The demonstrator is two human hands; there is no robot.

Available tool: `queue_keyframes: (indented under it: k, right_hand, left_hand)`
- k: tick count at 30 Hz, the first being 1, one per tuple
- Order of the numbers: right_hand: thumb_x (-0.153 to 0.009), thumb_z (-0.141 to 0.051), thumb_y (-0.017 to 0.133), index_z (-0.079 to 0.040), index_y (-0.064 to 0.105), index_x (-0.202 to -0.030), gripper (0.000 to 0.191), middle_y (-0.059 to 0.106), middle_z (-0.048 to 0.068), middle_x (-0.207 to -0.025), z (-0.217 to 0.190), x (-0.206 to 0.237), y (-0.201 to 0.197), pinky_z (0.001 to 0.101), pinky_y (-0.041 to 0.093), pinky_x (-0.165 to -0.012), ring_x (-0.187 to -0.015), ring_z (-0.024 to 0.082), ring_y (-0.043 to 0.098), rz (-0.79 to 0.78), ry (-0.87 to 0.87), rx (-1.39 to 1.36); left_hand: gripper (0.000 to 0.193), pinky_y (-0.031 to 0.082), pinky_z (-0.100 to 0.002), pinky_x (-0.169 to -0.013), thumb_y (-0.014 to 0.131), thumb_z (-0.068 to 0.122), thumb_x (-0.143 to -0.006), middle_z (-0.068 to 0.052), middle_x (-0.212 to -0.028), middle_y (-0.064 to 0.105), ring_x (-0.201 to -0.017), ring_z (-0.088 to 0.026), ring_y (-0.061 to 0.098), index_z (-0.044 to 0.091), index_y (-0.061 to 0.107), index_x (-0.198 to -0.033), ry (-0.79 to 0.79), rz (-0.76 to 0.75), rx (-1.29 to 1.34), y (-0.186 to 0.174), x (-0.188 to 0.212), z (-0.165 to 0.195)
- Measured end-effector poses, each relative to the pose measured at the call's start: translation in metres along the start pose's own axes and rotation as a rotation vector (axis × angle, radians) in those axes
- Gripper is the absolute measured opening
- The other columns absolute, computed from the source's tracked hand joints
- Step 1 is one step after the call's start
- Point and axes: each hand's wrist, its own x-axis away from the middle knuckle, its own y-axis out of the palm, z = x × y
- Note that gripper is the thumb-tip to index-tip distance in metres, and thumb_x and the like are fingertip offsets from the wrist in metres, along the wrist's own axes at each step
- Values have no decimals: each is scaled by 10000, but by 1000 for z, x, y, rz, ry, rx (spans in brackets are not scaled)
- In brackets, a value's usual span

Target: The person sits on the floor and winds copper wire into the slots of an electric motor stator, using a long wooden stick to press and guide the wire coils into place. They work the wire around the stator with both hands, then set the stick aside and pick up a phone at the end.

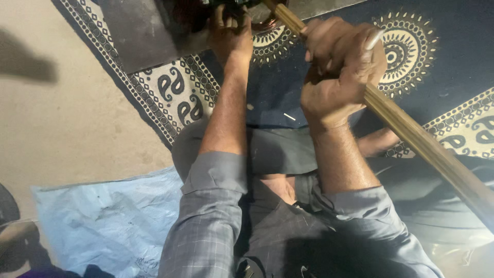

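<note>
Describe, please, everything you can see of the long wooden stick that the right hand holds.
The wooden stick is long, round and light brown, with darker streaks along its grain. It lies slanted across the picture, from the top middle down to the right edge, above the patterned rug. The right hand is closed around it near its upper part. Its upper end goes toward a dark object by the left hand; both ends are out of view.

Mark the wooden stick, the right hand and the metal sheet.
wooden stick point(411, 135), head view, bare shaft below the grip.
right hand point(340, 67), head view, back of the fist closed round the stick.
metal sheet point(141, 33), head view, bare flat face.
</note>
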Motion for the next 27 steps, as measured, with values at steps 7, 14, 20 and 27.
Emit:
queue_keyframes:
  k: [7,14,20,27]
  right_hand:
    - [-1178,-451,495,-21,377,-739,625,360,118,-612,-31,10,-2,417,472,-778,-627,244,440,-23,82,70]
    - [-1154,-478,510,-48,392,-712,628,391,113,-631,-54,30,-17,433,472,-833,-666,254,456,-67,128,35]
    - [-1122,-495,509,-50,414,-785,565,428,137,-659,-59,32,-27,443,490,-854,-695,269,484,-75,31,14]
    - [-1147,-448,497,-25,414,-757,581,411,130,-643,-36,19,-30,438,495,-815,-682,280,493,25,23,-50]
  left_hand:
    - [454,656,-350,-619,636,276,-965,-175,-1093,724,-862,-212,748,16,577,-1332,-165,-84,507,-16,23,26]
    - [444,594,-329,-637,538,289,-942,-138,-1086,733,-791,-222,714,-10,685,-1237,-339,-112,517,-16,15,-3]
    - [396,601,-325,-739,537,302,-999,-141,-1015,744,-847,-219,725,-17,738,-1118,-504,-188,427,-28,21,-10]
    - [454,630,-343,-776,406,140,-917,-70,-1106,746,-967,-201,733,34,653,-1282,-474,-55,492,-40,20,-6]
